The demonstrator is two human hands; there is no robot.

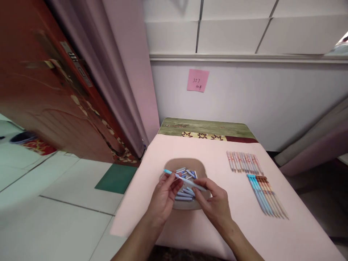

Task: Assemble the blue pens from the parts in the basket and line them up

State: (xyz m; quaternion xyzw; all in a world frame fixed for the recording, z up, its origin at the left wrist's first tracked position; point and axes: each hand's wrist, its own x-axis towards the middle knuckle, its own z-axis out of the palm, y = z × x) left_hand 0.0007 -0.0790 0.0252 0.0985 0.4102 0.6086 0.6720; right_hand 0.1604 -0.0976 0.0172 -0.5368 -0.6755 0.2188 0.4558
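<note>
hands (216, 197) around a slim pale-blue pen (187, 180), turquoise at one end

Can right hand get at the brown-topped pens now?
Likely yes: brown-topped pens lie uncovered on its right, only flat blue pens between. But the right hand holds a pen it would probably release first.
</note>
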